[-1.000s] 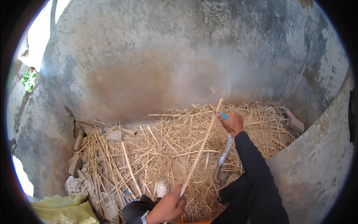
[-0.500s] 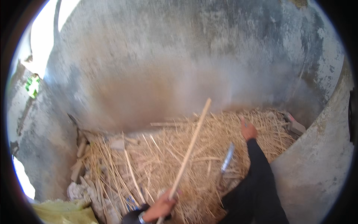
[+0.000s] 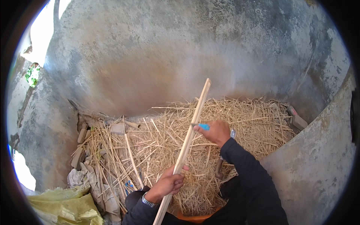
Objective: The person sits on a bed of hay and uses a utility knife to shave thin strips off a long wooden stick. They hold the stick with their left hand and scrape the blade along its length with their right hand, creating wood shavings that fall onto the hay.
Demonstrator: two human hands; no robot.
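A long pale strip of split wood or bamboo (image 3: 200,103) slants up and away from me across the middle of the view. My left hand (image 3: 168,183), with a metal watch at the wrist, is wrapped round its lower part. Higher up, my right hand (image 3: 217,133) grips a small blue-handled tool (image 3: 203,127), apparently a small knife. Its thin dark tip meets the strip's edge; the rest is hidden by my fingers. Beside my right forearm lies a larger knife, its curved wooden handle (image 3: 219,168) in sight and most of its blade covered by my arm.
Dry shavings (image 3: 247,116) cover the ground before me. Several long thin strips (image 3: 108,153) lie at the left, near crumpled cloth (image 3: 88,180) and a yellow sack (image 3: 67,206). A grey wall (image 3: 157,45) curves behind; bricks (image 3: 298,120) sit at the right corner.
My right hand has come from the shavings at the right to the strip, now holding the blue-handled tool. My left hand still holds the strip, which has risen slightly in view.
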